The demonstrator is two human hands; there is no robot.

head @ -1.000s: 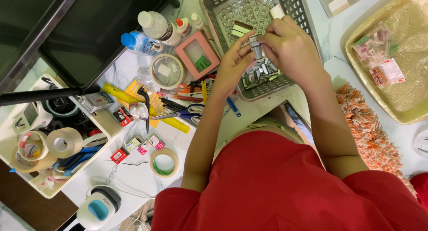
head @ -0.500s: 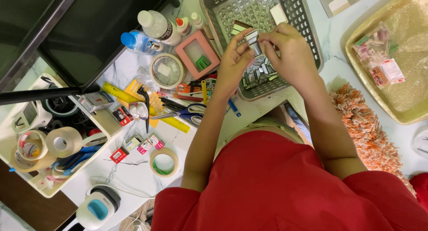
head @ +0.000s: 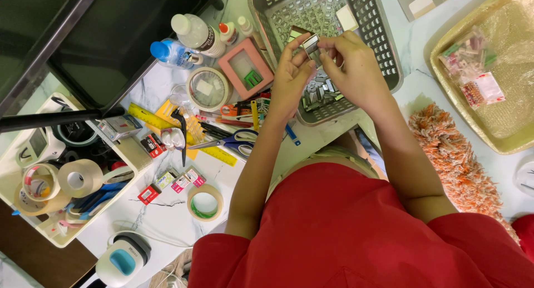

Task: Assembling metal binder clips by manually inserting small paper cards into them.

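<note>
Both hands meet above a grey plastic basket (head: pixel 384 38) at the far edge of a white table (head: pixel 172 216). The left hand (head: pixel 289 79) and the right hand (head: pixel 356 65) each pinch one small shiny metal piece (head: pixel 310 43) between thumb and fingertips, so the piece sits held between them, raised over the basket's perforated floor. Below the hands, a heap of similar metal pieces (head: pixel 320 93) lies in the near corner of the basket, and a small white block (head: pixel 347 16) rests near its far wall. Just left of the basket stands a pink square box (head: pixel 245 68) with something green inside, and beside that a round clear tub (head: pixel 208 88). Two bottles (head: pixel 186 40) lie farther left, one with a white cap and one with a blue cap. Scissors (head: pixel 236 142) with blue handles and a yellow ruler (head: pixel 167 129) lie nearer the person, and a roll of tape (head: pixel 204 202) sits close to the left elbow. An orange shaggy duster (head: pixel 450 154) lies right of the right forearm, with a gold tray (head: pixel 445 82) of small packets beyond it.
</note>
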